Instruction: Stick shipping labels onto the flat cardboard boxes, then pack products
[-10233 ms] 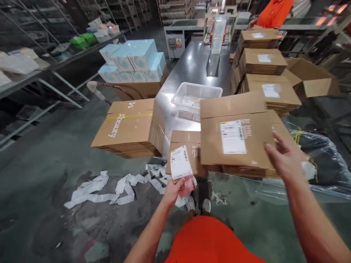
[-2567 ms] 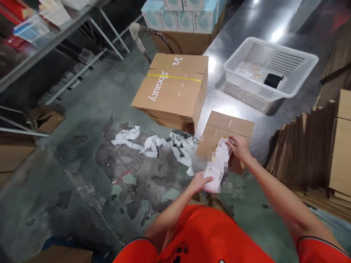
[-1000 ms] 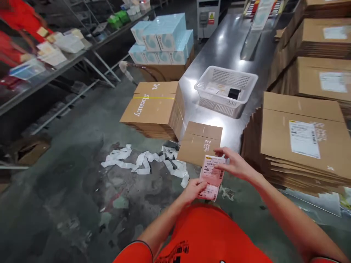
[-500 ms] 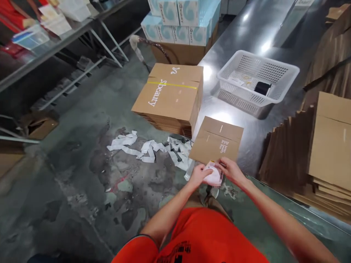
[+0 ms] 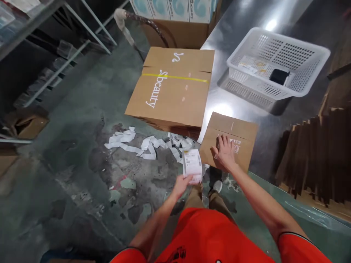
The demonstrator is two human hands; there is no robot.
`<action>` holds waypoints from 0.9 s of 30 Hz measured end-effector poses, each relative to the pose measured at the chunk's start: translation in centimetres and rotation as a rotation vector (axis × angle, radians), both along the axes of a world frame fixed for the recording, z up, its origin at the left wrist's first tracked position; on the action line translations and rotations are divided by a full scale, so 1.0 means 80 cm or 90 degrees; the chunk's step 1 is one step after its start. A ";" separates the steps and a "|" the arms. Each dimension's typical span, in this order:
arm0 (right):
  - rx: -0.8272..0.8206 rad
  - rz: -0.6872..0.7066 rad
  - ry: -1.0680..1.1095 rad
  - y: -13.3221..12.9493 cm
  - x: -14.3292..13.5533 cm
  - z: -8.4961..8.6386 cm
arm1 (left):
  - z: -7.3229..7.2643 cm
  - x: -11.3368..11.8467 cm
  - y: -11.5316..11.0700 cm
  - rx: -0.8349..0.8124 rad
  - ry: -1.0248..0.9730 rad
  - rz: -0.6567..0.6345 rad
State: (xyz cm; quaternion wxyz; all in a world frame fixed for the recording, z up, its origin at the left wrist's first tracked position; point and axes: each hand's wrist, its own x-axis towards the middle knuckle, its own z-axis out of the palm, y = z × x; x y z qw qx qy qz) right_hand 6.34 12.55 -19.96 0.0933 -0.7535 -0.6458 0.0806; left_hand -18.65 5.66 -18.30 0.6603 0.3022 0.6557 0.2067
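My left hand pinches the lower edge of a stack of printed shipping labels, held over the floor beside the table. Flat on a small cardboard box rests my right hand, its fingers spread. Part of a pale label shows at the edges of those fingers; most of it is hidden under the hand. The small box lies at the near edge of the steel table, with white print on its top.
Beside the table stands a stack of flattened "beauty" cartons with a yellow strap. A white perforated basket on the steel table holds a black item and papers. Folded cardboard fills the right. White backing strips litter the floor.
My right hand has left the label stack and come down flat on the small cardboard box. My left hand has drawn the stack to the left. The view has tilted downward.
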 end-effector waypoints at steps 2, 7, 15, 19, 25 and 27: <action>-0.008 -0.008 0.020 0.003 -0.019 -0.010 | -0.001 0.025 0.047 0.033 0.016 0.039; -0.028 -0.130 0.180 -0.027 0.041 0.002 | -0.011 0.083 0.099 0.024 0.013 0.042; 0.002 -0.412 0.410 -0.163 0.100 0.110 | 0.062 0.074 0.023 0.040 -0.068 0.104; 0.198 -0.439 0.324 -0.227 0.164 0.240 | 0.105 0.089 -0.013 0.042 -0.171 -0.031; 0.184 -0.546 0.079 -0.317 0.393 0.360 | 0.168 0.160 -0.039 -0.011 -0.230 -0.211; 0.170 -0.469 -0.015 -0.301 0.417 0.366 | 0.189 0.174 -0.046 -0.012 -0.239 -0.234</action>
